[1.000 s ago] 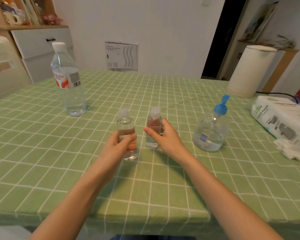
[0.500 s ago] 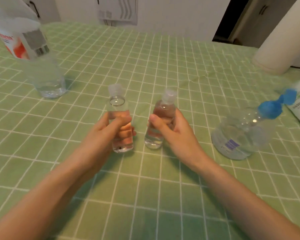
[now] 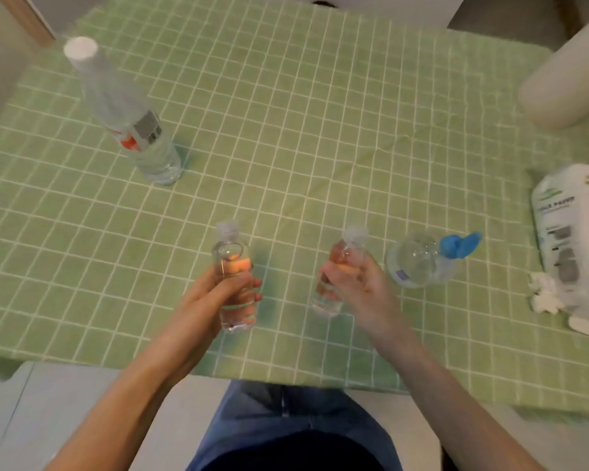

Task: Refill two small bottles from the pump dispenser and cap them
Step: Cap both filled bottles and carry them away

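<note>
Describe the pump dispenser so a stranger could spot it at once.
Start at the green checked tablecloth and go to its right side, where a white tissue pack lies. Between that pack and the right hand sits a squat round clear plastic bottle. Unlike the small clear bottle in that hand, it carries a bright blue pump head.

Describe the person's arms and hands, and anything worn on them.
The left hand and right hand are bare: no gloves, rings or watch visible. The left forearm and right forearm show no sleeves. Blur hides finer detail.
</note>
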Available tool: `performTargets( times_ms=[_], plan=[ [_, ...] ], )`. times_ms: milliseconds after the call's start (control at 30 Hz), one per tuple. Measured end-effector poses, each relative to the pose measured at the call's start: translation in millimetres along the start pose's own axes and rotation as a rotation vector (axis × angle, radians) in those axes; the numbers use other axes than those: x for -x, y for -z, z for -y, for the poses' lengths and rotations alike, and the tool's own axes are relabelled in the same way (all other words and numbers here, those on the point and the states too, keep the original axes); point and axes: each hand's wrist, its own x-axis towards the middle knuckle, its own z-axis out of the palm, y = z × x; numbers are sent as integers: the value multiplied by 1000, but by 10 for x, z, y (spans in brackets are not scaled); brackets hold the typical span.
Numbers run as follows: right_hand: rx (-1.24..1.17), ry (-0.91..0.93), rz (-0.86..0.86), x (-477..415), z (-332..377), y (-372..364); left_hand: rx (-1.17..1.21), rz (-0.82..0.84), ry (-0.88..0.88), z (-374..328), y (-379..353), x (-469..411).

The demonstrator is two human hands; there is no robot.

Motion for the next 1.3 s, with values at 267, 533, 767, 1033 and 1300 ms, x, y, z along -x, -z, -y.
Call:
performTargets(
  times_ms=[267,533,767,1033,1300],
  plan=[
    [-81,-108,-94,614,-93,62,80,-85,98,185,-61,438],
    [-82,-118,-46,659,-266,66,136,-109,106,322,-137,564],
    [32,-88,74,579,-281,47,211,-252,14,489,-32,818],
    [88,-113,253,528,-240,-266,359,-465,-48,665,204,1161],
    [167,-66,389,513,-301,-925,451,-565,-111,802,763,1434]
  ],
)
